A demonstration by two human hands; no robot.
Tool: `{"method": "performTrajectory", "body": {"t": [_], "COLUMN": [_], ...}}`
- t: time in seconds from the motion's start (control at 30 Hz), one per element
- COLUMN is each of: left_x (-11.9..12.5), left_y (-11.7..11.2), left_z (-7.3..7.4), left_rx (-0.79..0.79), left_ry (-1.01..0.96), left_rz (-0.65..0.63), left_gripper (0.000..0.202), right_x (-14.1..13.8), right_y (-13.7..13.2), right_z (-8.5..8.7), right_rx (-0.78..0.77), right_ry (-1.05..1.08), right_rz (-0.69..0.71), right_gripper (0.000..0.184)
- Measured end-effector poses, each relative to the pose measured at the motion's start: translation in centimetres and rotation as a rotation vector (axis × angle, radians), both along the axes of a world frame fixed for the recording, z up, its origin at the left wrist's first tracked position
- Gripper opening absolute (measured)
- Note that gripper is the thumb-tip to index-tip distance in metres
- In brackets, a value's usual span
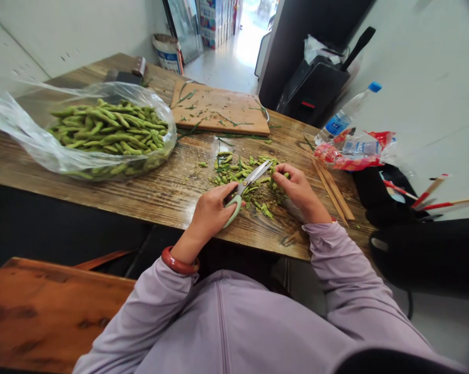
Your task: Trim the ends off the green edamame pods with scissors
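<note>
My left hand (214, 209) is closed on the green-handled scissors (253, 179), its fingers through the loops and the blades pointing up and to the right. Close to the blade tips, my right hand (295, 188) pinches a green soybean pod (272, 178). Beneath both hands lies a loose heap of pods and trimmed bits (262, 209) on the wooden table (152, 195). To the left, a clear plastic bag (26, 140) lies open, full of whole soybean pods (113, 127).
A cutting board (222, 110) with green scraps lies at the table's back. Wooden sticks (331, 189) rest on the right, near a water bottle (341, 117) and a red plastic wrapper (335, 155). A knife handle (139, 66) shows at back left. A wooden bench (51, 317) stands lower left.
</note>
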State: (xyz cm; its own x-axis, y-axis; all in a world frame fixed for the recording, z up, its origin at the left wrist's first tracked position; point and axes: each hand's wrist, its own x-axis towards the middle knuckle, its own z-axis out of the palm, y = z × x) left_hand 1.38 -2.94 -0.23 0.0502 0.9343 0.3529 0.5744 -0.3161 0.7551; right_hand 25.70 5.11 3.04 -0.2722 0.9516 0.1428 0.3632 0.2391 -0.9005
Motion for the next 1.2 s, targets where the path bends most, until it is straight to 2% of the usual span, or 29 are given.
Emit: {"method": "performTrajectory", "body": {"t": [0.13, 0.4, 0.6, 1.0, 1.2], "left_x": [0.1, 0.1, 0.1, 0.1, 0.1], "left_y": [0.1, 0.0, 0.0, -0.2, -0.2], "left_z": [0.3, 0.8, 0.7, 0.4, 0.1], "left_rx": [0.003, -0.025, -0.027, -0.007, -0.011], "left_ry": [-0.016, 0.021, 0.042, 0.196, 0.195], "left_rz": [-0.006, -0.088, -0.094, -0.065, -0.061], "left_gripper": [0.045, 0.052, 0.053, 0.043, 0.040], "right_x": [-0.6, -1.0, -1.3, -1.5, -1.5], "right_y": [-0.4, -0.8, -1.0, -1.2, -1.1], "right_z": [0.3, 0.6, 0.5, 0.2, 0.0], "right_rx": [0.118, 0.164, 0.237, 0.243, 0.232], "right_ry": [-0.001, -0.013, -0.040, -0.072, -0.088], "right_rz": [0.015, 0.025, 0.061, 0.032, 0.022], "right_gripper": [0.023, 0.020, 0.019, 0.020, 0.021]}}
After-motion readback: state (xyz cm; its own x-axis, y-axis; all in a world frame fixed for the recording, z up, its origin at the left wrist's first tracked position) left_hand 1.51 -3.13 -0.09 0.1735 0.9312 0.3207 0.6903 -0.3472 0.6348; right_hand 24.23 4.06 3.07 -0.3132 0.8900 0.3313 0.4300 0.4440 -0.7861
